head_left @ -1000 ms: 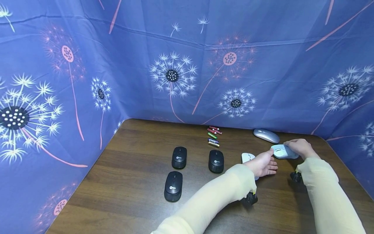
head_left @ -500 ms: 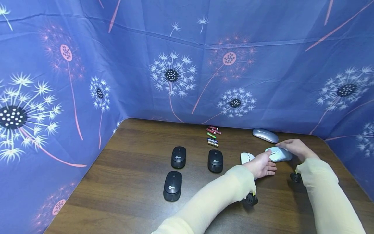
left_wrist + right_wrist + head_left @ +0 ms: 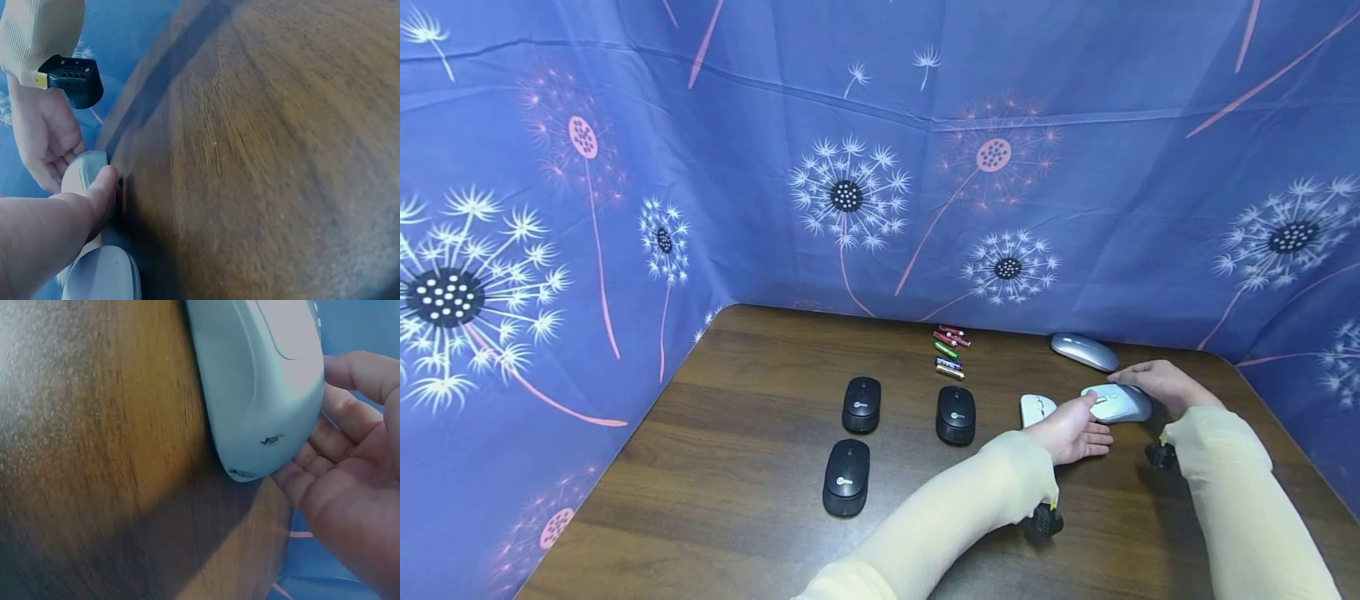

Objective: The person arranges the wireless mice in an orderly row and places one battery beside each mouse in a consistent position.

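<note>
A pale silver computer mouse (image 3: pixel 1123 405) sits on the brown table between the two hands at the right. My right hand (image 3: pixel 1161 385) reaches over its far right side, fingertips touching the edge; the right wrist view shows the palm apart from the mouse (image 3: pixel 269 406). Palm up, my left hand (image 3: pixel 1071 429) lays its thumb against the mouse's left end, the other fingers stretched out in front of it. The left wrist view shows that thumb on the mouse (image 3: pixel 87 167). Partly hidden behind the left hand is a white mouse (image 3: pixel 1036 407).
Another grey mouse (image 3: pixel 1084 351) lies at the back edge. Left of the hands are three black mice, one (image 3: pixel 956 414) nearest, two more (image 3: pixel 861 404) farther left. Several small batteries (image 3: pixel 949 352) lie in a line near the blue dandelion curtain (image 3: pixel 850 108).
The pale silver mouse has shifted left and slightly toward the person, with the right hand following it a little left. The left hand has hardly moved.
</note>
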{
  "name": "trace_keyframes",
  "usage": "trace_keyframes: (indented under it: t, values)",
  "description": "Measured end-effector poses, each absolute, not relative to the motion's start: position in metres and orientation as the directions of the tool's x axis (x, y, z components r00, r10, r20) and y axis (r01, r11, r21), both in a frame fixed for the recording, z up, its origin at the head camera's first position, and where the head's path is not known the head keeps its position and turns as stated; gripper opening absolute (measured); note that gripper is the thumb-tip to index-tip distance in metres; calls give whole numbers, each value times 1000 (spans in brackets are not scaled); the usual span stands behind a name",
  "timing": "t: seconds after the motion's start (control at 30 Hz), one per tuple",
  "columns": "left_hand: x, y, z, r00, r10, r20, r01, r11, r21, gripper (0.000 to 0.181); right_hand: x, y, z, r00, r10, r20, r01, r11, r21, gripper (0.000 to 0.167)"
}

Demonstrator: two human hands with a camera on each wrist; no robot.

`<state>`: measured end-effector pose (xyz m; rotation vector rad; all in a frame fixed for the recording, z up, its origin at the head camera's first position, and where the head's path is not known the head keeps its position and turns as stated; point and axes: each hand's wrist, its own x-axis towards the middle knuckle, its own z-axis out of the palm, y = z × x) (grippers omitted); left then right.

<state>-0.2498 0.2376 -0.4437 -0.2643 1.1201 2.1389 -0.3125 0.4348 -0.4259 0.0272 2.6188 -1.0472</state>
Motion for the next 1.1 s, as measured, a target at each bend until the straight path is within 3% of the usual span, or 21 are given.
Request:
trace_keyframes:
  t: [0.43, 0.87, 1.1]
  values:
    - [-249, 234, -441, -732, 478, -486, -672, -388, 631, 53, -310, 445, -429, -908, -176, -379, 168, 677, -716, 53]
    - [-243, 239, -444, -769, 429, -475, -636, -436, 637, 36, -303, 458, -429, -866, -245, -436, 284, 476, -832, 47]
    - [-243, 238, -441, -779, 424, -461, -625, -469, 624, 35, -299, 465, -431, -867, -262, -423, 362, 251, -898, 19]
